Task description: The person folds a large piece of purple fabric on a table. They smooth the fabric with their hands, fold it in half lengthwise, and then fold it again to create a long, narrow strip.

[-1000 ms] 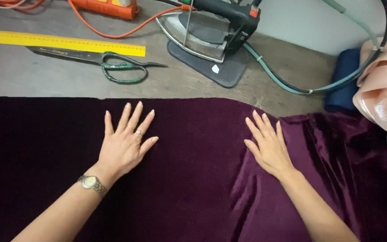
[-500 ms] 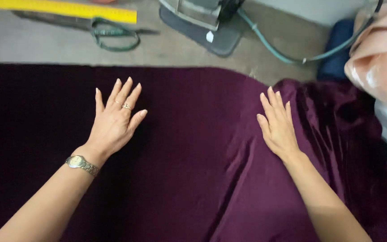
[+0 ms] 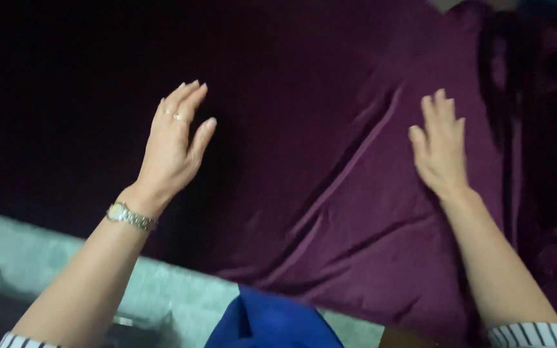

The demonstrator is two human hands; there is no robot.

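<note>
A dark purple velvet cloth [image 3: 330, 193] covers most of the head view, with long creases running from lower left to upper right. My left hand [image 3: 174, 145] rests flat on the cloth left of centre, fingers close together, a ring on one finger and a watch on the wrist. My right hand [image 3: 441, 147] lies flat on the cloth to the right, fingers pointing up the frame. Neither hand holds anything. Striped cuffs show at both forearms near the bottom edge.
The grey table edge [image 3: 40, 248] runs along the lower left beneath the cloth. A blue piece of fabric [image 3: 272, 322] shows at the bottom centre. The cloth bunches into darker folds at the far right [image 3: 536, 129].
The view has tilted down toward the near table edge, so the iron, scissors and ruler have left the frame. Both hands stay flat on the cloth, the left one with fingers drawn closer together.
</note>
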